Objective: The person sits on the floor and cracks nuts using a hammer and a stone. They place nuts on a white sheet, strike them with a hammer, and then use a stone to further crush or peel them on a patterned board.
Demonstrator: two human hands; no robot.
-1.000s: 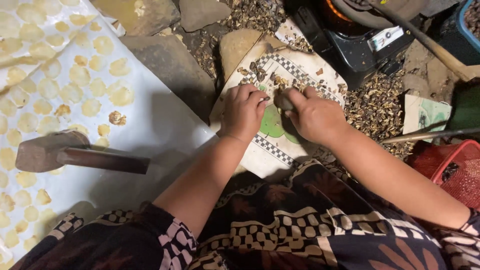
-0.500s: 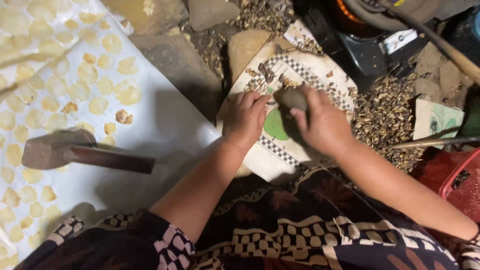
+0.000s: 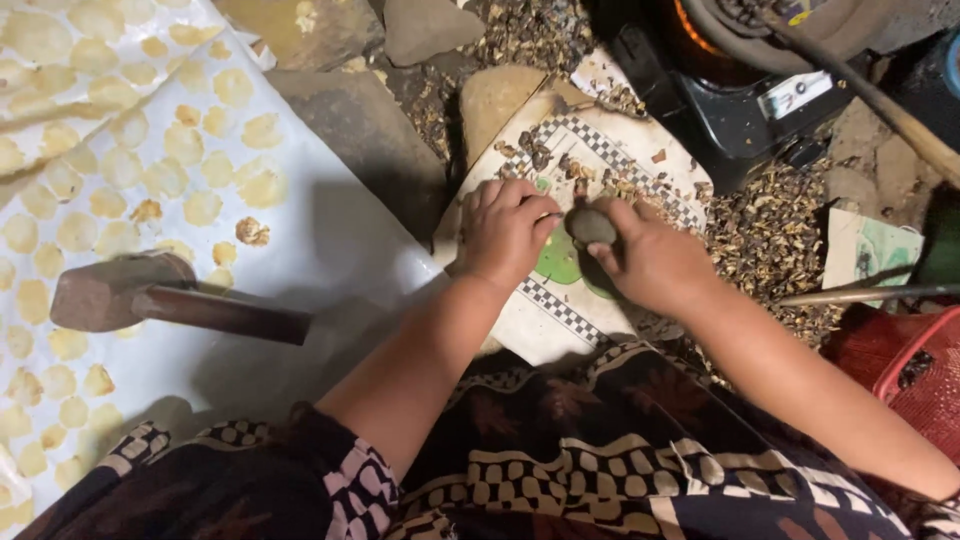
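My right hand (image 3: 655, 262) grips a small dark stone (image 3: 592, 226) just above a patterned sheet (image 3: 560, 300) with checkered borders and a green patch. My left hand (image 3: 505, 230) rests on the sheet beside the stone, fingertips pinched on something too small to make out. Broken shell bits (image 3: 590, 170) lie scattered over the far part of the sheet.
A white sheet (image 3: 330, 240) on the left carries several flattened pale yellow discs (image 3: 205, 207) and a wooden mallet (image 3: 150, 297). A dark stove (image 3: 740, 90) with a long wooden handle (image 3: 880, 100) stands far right. Shell heaps (image 3: 770, 240), flat stones (image 3: 500, 100) and a red basket (image 3: 910, 370) surround the sheet.
My right hand has lifted the stone slightly and shifted it left toward my left hand. My left hand stays on the sheet, fingers curled tighter.
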